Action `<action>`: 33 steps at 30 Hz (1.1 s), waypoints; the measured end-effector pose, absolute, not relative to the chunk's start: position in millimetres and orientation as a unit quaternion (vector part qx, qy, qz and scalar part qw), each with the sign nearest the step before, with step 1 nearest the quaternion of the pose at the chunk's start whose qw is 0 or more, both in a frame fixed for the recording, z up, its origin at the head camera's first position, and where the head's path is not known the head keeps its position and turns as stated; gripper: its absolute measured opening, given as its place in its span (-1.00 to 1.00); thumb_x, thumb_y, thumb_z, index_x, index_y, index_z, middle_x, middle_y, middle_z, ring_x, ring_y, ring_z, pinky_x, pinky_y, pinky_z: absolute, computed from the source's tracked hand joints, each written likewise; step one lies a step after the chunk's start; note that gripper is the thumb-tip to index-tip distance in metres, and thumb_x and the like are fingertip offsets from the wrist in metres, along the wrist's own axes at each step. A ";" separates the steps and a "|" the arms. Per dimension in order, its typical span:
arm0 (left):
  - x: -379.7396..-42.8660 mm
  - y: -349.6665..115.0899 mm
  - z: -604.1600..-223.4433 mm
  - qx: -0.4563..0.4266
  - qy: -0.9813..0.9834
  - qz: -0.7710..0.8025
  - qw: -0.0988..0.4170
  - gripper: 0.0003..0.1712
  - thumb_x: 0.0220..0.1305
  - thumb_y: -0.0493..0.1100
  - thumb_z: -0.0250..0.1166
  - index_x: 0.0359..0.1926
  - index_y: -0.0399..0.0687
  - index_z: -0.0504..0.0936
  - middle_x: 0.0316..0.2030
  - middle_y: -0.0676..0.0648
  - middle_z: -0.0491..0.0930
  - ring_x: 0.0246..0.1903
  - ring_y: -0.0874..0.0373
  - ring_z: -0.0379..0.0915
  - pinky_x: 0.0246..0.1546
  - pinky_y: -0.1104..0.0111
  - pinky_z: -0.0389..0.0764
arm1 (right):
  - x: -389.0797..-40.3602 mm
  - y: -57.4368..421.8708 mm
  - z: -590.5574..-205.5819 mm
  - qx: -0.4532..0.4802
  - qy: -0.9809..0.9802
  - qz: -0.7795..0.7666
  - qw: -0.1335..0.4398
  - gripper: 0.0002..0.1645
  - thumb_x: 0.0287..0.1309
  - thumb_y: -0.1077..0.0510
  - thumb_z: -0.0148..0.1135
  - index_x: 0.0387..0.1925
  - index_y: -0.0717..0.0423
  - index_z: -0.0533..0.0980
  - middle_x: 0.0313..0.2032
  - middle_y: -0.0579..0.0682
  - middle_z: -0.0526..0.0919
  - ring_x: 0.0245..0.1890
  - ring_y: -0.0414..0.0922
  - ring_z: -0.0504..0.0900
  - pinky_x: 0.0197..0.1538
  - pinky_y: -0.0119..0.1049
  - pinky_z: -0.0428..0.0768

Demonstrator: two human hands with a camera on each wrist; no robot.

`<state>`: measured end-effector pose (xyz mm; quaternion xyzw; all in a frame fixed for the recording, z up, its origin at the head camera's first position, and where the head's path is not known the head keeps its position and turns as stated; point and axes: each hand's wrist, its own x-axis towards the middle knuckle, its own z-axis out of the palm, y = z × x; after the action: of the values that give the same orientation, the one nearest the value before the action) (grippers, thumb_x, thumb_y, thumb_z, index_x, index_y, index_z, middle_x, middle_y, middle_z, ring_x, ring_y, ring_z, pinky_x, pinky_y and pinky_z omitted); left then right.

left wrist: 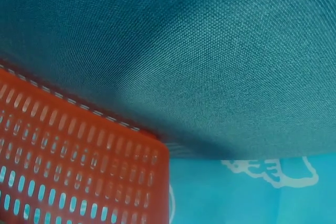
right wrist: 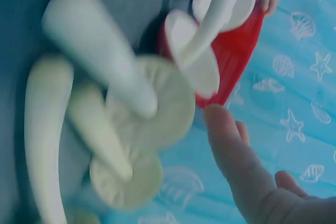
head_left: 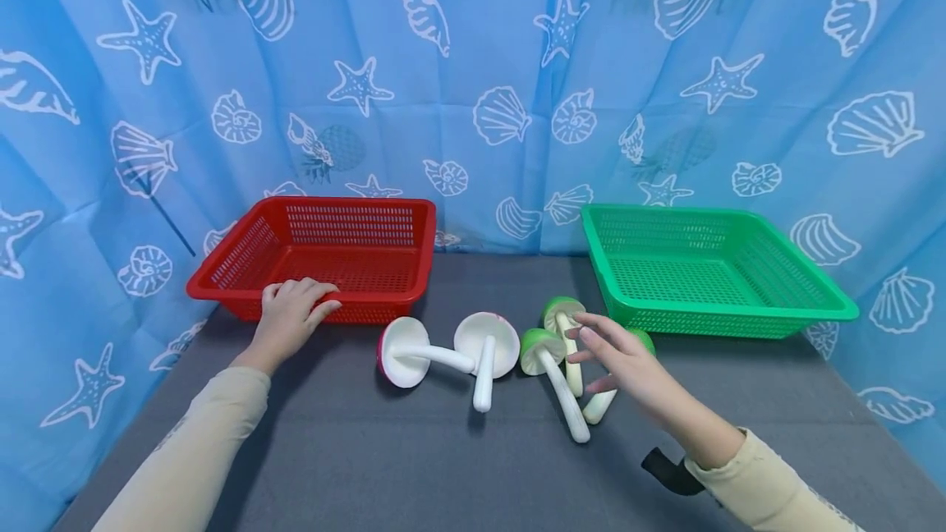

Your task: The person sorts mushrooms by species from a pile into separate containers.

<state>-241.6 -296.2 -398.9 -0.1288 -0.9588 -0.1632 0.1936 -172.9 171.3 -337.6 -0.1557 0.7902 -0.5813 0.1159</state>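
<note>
My left hand (head_left: 294,318) is at the near rim of a red basket (head_left: 362,309), thumb apart from the loosely bent fingers; whether it touches the rim is unclear. The left wrist view shows the red basket's slotted wall (left wrist: 79,150) but no hand. Above several green-capped toy mushrooms (head_left: 562,384) hovers my right hand (head_left: 624,364), its fingers spread and holding nothing. In the right wrist view, an extended finger (right wrist: 236,161) points past the pale mushroom stems (right wrist: 100,45). To their left lie two toy mushrooms with reddish caps and white undersides (head_left: 488,343), stems toward me or sideways.
A green basket (head_left: 732,314) stands at the back right of the grey table (head_left: 355,466). Behind both baskets hangs a blue curtain (head_left: 458,130) with white shells and starfish. A black object (head_left: 671,473) lies beside my right wrist.
</note>
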 end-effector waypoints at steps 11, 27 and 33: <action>-243.9 -295.3 -398.5 -0.128 -0.961 -0.163 0.185 -0.56 0.27 -0.03 0.32 0.11 -0.13 0.58 -0.02 -0.21 0.55 0.02 -0.18 0.34 0.12 -0.22 0.10 | -173.4 151.4 -355.6 -0.119 0.708 -0.663 0.212 -0.22 0.52 -0.13 -0.24 0.44 0.35 -0.07 0.31 0.48 0.16 0.14 0.13 0.48 -0.15 0.09 0.63; -242.6 -293.4 -396.4 -0.119 -0.963 -0.157 0.183 -0.56 0.28 -0.03 0.31 0.11 -0.13 0.58 -0.04 -0.21 0.55 0.02 -0.18 0.34 0.12 -0.21 0.10 | -179.1 123.4 -374.3 -0.043 0.580 -0.734 0.351 -0.16 0.51 -0.14 -0.29 0.46 0.27 -0.33 0.37 0.44 0.02 0.39 0.33 0.07 0.03 0.36 0.42; -241.8 -296.0 -396.9 -0.120 -0.963 -0.162 0.182 -0.56 0.27 -0.04 0.32 0.11 -0.14 0.58 -0.05 -0.21 0.55 0.02 -0.18 0.34 0.12 -0.21 0.09 | -182.8 105.3 -383.2 -0.028 0.556 -0.745 0.366 -0.18 0.50 -0.05 -0.30 0.44 0.21 -0.44 0.38 0.49 -0.08 0.39 0.39 -0.03 0.07 0.50 0.26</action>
<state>-241.8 -296.0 -396.9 -0.1198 -0.9625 -0.1616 0.1818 -182.8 105.3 -383.2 -0.0281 0.5563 -0.7453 0.3665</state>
